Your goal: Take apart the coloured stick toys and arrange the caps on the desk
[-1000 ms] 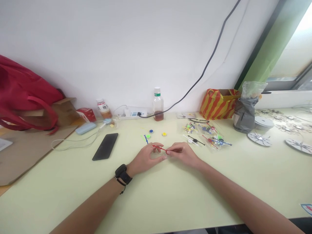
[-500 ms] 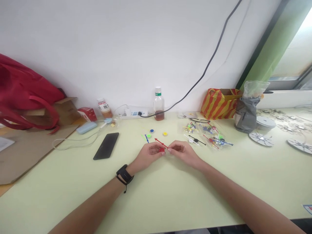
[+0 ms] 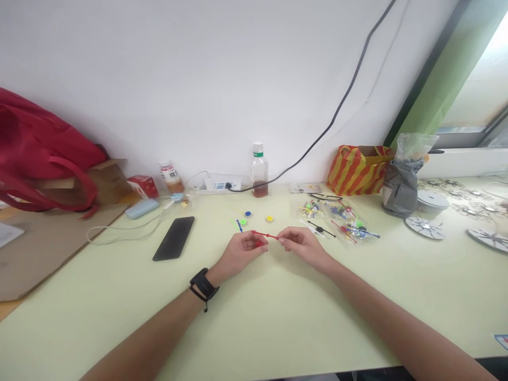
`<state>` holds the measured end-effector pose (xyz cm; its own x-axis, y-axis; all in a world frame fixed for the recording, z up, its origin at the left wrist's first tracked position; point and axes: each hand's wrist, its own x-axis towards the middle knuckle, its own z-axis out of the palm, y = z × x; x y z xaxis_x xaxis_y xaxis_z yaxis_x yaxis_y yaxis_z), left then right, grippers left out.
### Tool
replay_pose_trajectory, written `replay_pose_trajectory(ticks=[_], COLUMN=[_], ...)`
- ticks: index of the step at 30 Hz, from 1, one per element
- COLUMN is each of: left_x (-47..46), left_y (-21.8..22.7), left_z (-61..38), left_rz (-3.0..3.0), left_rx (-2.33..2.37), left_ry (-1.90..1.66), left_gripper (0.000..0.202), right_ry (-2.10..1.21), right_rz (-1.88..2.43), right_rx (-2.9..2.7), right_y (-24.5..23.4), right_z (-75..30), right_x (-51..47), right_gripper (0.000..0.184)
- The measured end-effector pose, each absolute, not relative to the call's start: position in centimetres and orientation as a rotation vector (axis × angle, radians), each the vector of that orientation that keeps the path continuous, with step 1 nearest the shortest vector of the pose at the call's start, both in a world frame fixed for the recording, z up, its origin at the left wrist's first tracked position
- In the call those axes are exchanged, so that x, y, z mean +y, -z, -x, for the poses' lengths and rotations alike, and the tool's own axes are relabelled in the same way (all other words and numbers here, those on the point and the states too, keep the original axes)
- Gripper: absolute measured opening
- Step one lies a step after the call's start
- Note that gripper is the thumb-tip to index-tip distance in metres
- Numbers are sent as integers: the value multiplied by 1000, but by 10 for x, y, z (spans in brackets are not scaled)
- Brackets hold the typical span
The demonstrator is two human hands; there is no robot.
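My left hand is closed on a small red round piece, mostly hidden by the fingers. Between thumb and fingertips, my right hand pinches the end of a thin red arrow pointer. The pointer stretches across the gap, its far tip near the left fingers; I cannot tell whether they touch. Just beyond lie a blue round piece, a green round piece, a yellow round piece and a blue pointer. Right of them rests a black pointer beside white parts.
Clear bags of coloured parts lie to the right. At left are a black phone, white cable and red bag. A bottle and power strip stand by the wall; a striped bag is at right.
The red arrow pointer has turned from a steep slant to nearly level. My right hand has shifted slightly right, and my left hand stays almost in place with the red round piece.
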<state>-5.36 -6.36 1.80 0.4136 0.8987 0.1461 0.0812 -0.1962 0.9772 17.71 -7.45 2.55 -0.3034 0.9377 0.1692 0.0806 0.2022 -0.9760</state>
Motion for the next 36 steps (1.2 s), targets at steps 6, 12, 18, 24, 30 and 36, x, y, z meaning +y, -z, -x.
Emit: replay_pose_trajectory(ticks=[6,12,18,24,30,36], left_x=[-67,-70,-67,-65,-64,-66], left_y=[-17,-25,-20,-12,-10,-16], left_z=[52,51,52,53,54,55], left_rz=[-1584,-1731,-1757,-1712,-1622,-1667], left_rx=[860,876,867,856,872,883], left_ry=[-910,-911,-935,-971,-980,-944], left_gripper=[37,26,23,24,35,35], right_ry=[-1290,-1264,-1225,-1146,-1089,-1091], right_rz=[964,940,956,984,1011,1000], right_rx=[-1623,-1745,-1768,-1809,-1845,-1840], right_y=[-24,-16,-17,-17,-13,-12], right_z=[-176,-173,-175,-176,-176,-176], right_x=[-76,-77,-76,-75,-75,-75], right_gripper=[35,35,34,30,28,27])
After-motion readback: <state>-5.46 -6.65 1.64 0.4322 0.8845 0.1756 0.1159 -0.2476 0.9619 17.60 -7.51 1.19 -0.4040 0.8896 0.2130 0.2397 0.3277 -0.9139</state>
